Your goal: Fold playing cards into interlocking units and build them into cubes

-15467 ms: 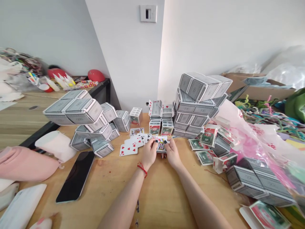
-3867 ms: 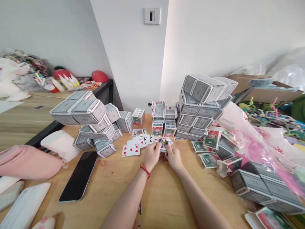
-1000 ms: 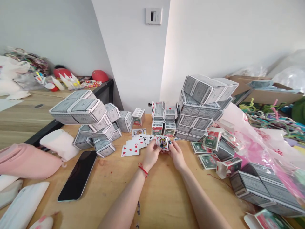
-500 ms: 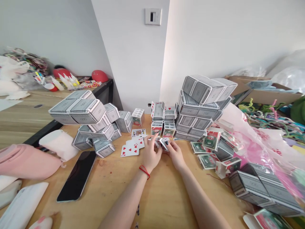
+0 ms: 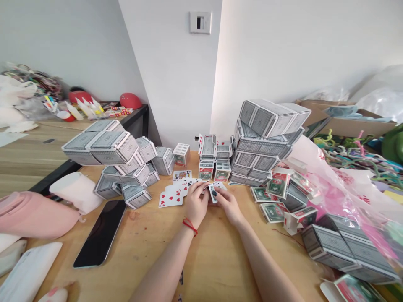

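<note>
In the middle of the table, my left hand, a red string round its wrist, has its fingers closed at the left edge of some playing cards; how many is hidden. My right hand pinches a tilted playing card between thumb and fingers, its dark thumbnail on the face. Another card lies partly behind it. Left of my hands, face-up cards overlap on the wood, a five of hearts in front and a picture card at the back. Just beyond stand two card boxes with grey-backed packs above.
Grey packs form a tall stack to the right and a leaning stack to the left. A black phone lies at front left beside a pink object. Opened card boxes and pink plastic spread over the right side.
My left hand's raised index finger has come down and its fingers have closed at the cards. The card in my right hand has turned more upright. The view has shifted slightly.
</note>
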A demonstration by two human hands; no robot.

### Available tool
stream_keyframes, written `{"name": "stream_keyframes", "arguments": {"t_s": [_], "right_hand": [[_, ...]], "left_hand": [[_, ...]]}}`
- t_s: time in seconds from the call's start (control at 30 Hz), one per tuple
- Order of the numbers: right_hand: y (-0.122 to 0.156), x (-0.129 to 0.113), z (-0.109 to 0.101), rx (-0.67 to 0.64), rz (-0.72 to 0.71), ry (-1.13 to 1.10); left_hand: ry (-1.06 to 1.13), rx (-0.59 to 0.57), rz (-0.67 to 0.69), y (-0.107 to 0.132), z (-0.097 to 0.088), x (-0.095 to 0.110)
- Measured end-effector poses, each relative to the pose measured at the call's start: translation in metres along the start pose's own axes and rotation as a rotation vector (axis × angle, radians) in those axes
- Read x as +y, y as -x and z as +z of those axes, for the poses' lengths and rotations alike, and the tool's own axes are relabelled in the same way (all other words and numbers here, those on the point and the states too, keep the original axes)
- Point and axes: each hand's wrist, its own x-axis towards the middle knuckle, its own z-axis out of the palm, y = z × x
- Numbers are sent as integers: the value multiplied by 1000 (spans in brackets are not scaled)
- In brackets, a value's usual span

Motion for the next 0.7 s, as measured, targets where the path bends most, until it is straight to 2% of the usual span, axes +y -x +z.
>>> {"name": "stream_keyframes", "arguments": {"t_s": [0.23,0.4,0.7], "right_hand": [[-4,4,-5,26,44,-65],[-4,3,-3,39,23,-106],[-8,7,-5,224,-64,-198]], "left_hand": [[-3,37,-51,0,3,-1],[3,62,-60,-1,3,-2],[62,106,-169,-2,2,-6]]}}
